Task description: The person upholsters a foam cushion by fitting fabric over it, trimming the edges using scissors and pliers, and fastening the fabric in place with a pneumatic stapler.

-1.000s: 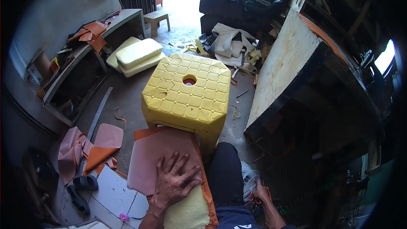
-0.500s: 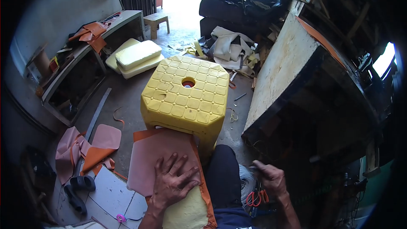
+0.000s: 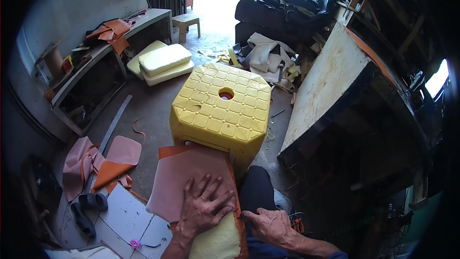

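Observation:
My left hand (image 3: pixel 205 207) lies flat with spread fingers on the pink underside of an orange upholstery sheet (image 3: pixel 167 189). Beneath the sheet, a pale yellow foam pad (image 3: pixel 218 241) shows at the bottom of the view. The sheet's orange edge (image 3: pixel 241 232) runs down the pad's right side. Against that edge, near my thigh, is my right hand (image 3: pixel 270 225) with its fingers closed; whatever they grip is hidden. Just beyond the sheet stands a yellow plastic stool (image 3: pixel 220 100). Orange-handled scissors (image 3: pixel 297 221) are partly hidden behind my right hand.
Pink and orange scraps (image 3: pixel 117 158) lie on the left floor beside a long metal ruler (image 3: pixel 115 122). Foam pads (image 3: pixel 163 62) are stacked near a workbench (image 3: pixel 91 67). A large board (image 3: pixel 326 81) leans at right. Black sandals (image 3: pixel 86 211) and a pink tape measure (image 3: pixel 135 243) lie lower left.
My right hand has moved left, from beside the scissors to the sheet's right edge. My left hand stays flat on the sheet. The whole view has shifted slightly.

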The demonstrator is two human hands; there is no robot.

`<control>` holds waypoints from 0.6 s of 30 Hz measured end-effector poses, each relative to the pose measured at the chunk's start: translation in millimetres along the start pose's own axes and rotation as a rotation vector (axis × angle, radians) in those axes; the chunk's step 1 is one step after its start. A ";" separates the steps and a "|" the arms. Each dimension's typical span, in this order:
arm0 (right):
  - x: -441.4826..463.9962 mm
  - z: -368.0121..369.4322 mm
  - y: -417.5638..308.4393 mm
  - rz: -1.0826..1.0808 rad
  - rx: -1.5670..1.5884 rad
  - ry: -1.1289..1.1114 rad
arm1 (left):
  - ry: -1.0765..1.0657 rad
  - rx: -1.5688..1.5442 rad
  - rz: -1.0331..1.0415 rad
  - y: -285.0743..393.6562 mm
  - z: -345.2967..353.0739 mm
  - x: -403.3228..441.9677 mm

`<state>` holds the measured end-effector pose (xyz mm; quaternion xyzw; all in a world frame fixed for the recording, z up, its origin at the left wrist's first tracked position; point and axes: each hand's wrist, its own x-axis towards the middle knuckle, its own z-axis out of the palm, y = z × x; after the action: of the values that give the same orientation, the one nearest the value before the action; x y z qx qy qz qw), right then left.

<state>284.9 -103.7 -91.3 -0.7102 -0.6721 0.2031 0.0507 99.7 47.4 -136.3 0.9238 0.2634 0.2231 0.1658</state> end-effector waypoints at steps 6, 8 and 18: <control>8.3 21.7 -15.0 0.044 -0.135 0.028 | 0.008 0.014 0.001 -0.1 -1.5 0.9; 29.6 21.8 9.4 0.017 0.042 -0.021 | 0.000 0.034 0.004 -3.6 -0.5 0.6; 46.0 22.4 37.7 -0.053 0.373 -0.142 | 0.011 -0.119 0.044 -8.1 5.6 11.2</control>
<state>312.8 -66.8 -134.8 -0.6547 -0.6431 0.3720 0.1391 107.7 59.2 -140.9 0.9166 0.2302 0.2469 0.2141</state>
